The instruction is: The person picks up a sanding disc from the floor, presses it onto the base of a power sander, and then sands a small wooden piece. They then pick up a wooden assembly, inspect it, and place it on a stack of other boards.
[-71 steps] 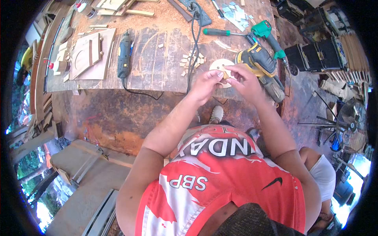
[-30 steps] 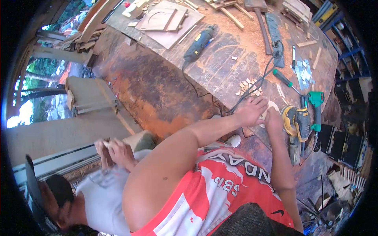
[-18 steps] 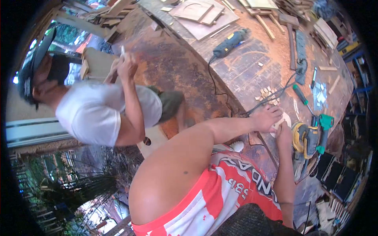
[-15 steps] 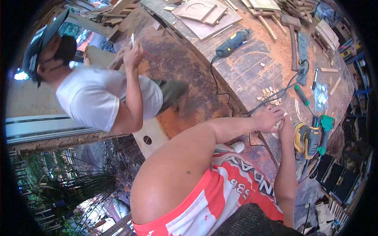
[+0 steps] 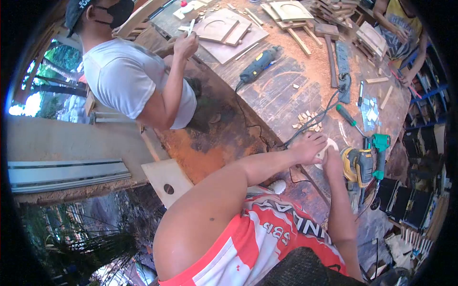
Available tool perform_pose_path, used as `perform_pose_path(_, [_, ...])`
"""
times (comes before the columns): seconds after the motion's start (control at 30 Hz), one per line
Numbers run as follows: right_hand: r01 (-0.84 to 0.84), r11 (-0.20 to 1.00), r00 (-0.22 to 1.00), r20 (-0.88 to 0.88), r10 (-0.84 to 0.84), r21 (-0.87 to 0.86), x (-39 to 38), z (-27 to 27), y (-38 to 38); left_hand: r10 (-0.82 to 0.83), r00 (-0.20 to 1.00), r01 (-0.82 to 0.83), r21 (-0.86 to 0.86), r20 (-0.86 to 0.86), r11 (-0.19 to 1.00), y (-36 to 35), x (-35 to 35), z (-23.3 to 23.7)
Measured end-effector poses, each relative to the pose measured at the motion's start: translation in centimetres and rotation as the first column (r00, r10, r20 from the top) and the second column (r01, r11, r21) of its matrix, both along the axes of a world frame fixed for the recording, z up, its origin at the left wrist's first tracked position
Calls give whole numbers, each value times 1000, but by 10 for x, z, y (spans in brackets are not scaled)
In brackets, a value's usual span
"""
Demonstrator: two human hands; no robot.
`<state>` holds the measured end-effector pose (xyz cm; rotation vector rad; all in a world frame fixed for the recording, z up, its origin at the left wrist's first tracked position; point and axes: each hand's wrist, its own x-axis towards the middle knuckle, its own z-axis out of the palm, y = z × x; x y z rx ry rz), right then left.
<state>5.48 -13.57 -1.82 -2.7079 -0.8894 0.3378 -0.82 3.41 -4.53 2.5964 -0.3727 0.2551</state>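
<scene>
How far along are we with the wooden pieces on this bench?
Looks done: the wooden panel already bears a curved outline. In hand: the left hand and right hand hold a pale rounded piece, partly hidden. Apparently left: the small wood bits lie loose, and the yellow sander sits unheld; whether either is needed, I cannot tell.

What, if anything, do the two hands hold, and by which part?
A flat pale piece, between left hand and right hand; the exact grip is hidden.
</scene>
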Motion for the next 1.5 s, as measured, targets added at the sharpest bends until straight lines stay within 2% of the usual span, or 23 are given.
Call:
perform_pose_path(0.07, [27,997,999,18,-29,74,9,6,14,-11,1000,11,-16,-23,1000,1,0,6])
perform_pose_path(0.13, [60,998,997,39,-62,29,2,8,8,-19,999,18,-30,-43,999,4,-1,11])
perform_pose_path(0.2, [-6,995,999,34,9,-102,-11,15,-7,-21,996,18,-36,-89,999,1,-2,12])
perform_pose_path(0.23, [9,993,1000,31,-6,-115,-8,11,-6,-38,995,33,-50,-92,998,-1,-1,10])
perform_pose_path(0.3, [59,998,998,-10,-60,-30,8,-6,6,-13,996,17,48,-86,999,0,0,8])
perform_pose_path(0.43, [23,996,1000,12,-24,82,-6,-1,-11,23,992,-20,28,-120,999,-5,4,10])
perform_pose_path(0.5, [-34,999,992,126,29,41,-9,-2,-14,5,985,10,89,-171,996,-5,4,23])
perform_pose_path(0.53, [12,1000,998,68,-11,-27,-5,8,-2,-39,982,50,58,-187,997,-6,2,24])
perform_pose_path(0.6, [57,993,998,7,-57,-106,3,18,5,-10,991,19,73,-131,997,-4,4,23])
perform_pose_path(0.67, [31,998,997,70,-27,-59,1,14,6,-17,993,23,48,-120,999,-5,5,20])
perform_pose_path(0.7, [15,992,999,39,-10,-127,-4,13,-1,-11,995,15,34,-102,999,-3,4,19])
perform_pose_path(0.8, [9,995,997,79,-1,-102,-7,11,-1,-2,993,8,44,-122,999,-3,2,24])
perform_pose_path(0.93, [43,998,999,31,-41,-56,5,5,9,3,982,19,115,-190,993,-2,6,29])
perform_pose_path(1.0, [61,991,995,84,-51,-118,-16,15,-2,12,996,-3,95,-92,995,-3,3,16])
perform_pose_path(1.1, [52,987,997,61,-44,-151,-4,24,12,5,998,-1,66,-64,998,-1,1,20])
perform_pose_path(1.2, [72,996,994,91,-68,-45,0,18,14,13,1000,-12,21,-11,1000,-1,-1,17])
perform_pose_path(1.23, [75,978,997,41,-68,-193,-1,14,9,2,1000,-1,6,-21,1000,-1,-1,15])
perform_pose_path(1.33, [35,994,992,122,-22,-99,-14,18,2,1,999,-1,8,-39,1000,-1,4,10])
perform_pose_path(1.4, [44,994,992,119,-32,-103,0,10,9,17,1000,-17,37,0,999,-3,1,7])
perform_pose_path(1.5, [40,994,994,107,-30,-100,-5,8,0,-1,999,2,17,-48,1000,-3,1,12])
